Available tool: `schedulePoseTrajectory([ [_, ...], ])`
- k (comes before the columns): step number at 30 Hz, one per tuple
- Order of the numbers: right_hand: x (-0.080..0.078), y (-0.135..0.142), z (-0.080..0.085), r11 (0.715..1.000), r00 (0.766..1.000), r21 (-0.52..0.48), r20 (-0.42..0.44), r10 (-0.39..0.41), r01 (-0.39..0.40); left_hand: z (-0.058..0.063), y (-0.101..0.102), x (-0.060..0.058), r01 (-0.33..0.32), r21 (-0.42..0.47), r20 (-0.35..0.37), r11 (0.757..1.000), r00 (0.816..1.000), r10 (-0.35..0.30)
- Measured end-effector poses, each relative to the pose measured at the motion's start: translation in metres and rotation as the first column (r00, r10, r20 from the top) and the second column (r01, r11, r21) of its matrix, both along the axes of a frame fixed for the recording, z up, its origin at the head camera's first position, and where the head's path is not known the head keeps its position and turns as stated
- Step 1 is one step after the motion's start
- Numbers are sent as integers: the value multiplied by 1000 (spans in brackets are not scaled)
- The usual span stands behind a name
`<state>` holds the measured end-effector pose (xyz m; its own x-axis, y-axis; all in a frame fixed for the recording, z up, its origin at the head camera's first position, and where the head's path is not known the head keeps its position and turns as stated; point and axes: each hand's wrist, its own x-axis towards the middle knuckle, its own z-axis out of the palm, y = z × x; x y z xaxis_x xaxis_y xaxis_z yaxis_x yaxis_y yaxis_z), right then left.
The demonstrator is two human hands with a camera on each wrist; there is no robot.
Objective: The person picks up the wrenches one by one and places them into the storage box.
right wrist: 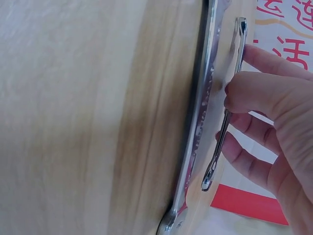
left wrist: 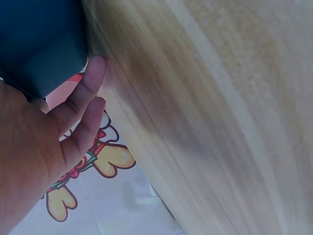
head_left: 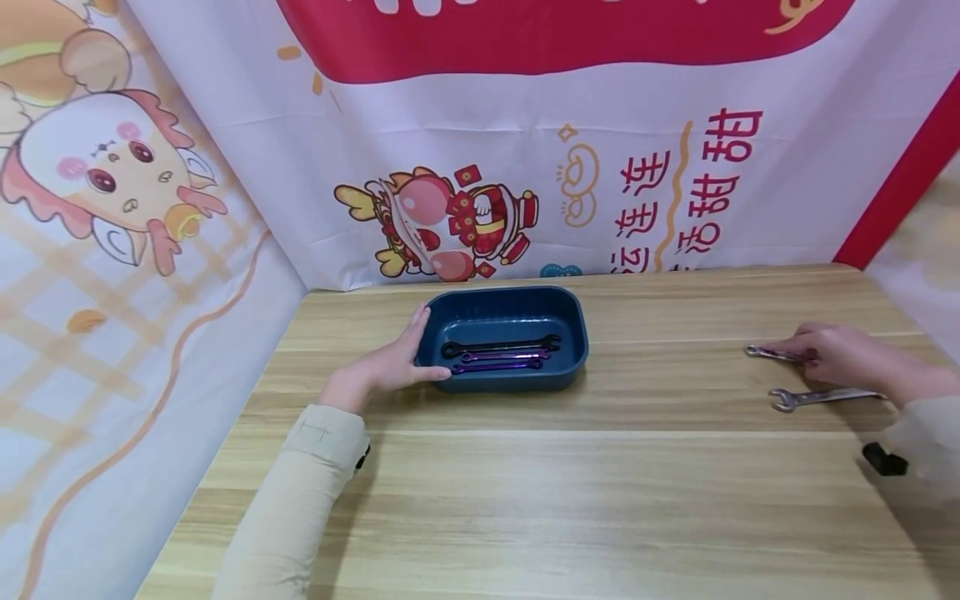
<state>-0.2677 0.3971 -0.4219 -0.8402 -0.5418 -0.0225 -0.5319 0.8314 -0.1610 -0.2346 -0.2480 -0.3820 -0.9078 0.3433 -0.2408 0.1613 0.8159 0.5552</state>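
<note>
Pinching the small silver metal wrench (head_left: 754, 352) at its middle with the right hand (head_left: 847, 354), beside the larger silver wrench (head_left: 825, 397) on the wood-grain desk (head_left: 637, 500), lift gently, and steady the dark-blue rectangular tray (head_left: 510, 382) with the spread left hand (head_left: 390, 362).

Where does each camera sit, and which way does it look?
Head: worn on the head, facing forward and down over the table, blue bin and printed backdrop; left hand, right hand and pale sleeves show.
Left wrist: on that wrist, facing the blue bin's outside and the table; left hand shows.
Right wrist: on that wrist, facing the small wrench and larger wrench; right hand shows, pinching the small wrench.
Shared: head and right wrist both show these wrenches.
</note>
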Motion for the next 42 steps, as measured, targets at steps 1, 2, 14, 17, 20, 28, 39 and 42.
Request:
schedulePoseTrajectory([
  [1,0,0,0,1000,1000,-3,-3,1,-1,0,0,0,1,0,-1,1000,1000,-1],
  [2,-1,0,-1,1000,1000,-8,-12,10,-10,-1,0,-1,2,1,0,1000,1000,-2],
  [14,2,-2,4,999,999,-36,-44,10,-12,-2,-1,-3,21,-26,-6,999,1000,-21],
  [17,3,-3,4,998,995,-54,-91,40,-45,-2,0,-3,22,-21,-4,1000,1000,-22],
  [20,4,-5,6,996,993,-60,-105,56,-63,-3,0,-3,22,-21,-3,1000,1000,-22],
  [28,0,-11,14,994,989,-50,-115,89,-95,-4,0,-3,19,-10,0,1000,1000,-19],
  [39,-5,-22,27,991,985,-55,-128,113,-121,-5,-1,-4,20,3,-5,1000,1000,-20],
  [42,-5,-22,31,993,989,-45,-111,102,-107,-5,-1,-4,18,6,-5,1000,1000,-18],
])
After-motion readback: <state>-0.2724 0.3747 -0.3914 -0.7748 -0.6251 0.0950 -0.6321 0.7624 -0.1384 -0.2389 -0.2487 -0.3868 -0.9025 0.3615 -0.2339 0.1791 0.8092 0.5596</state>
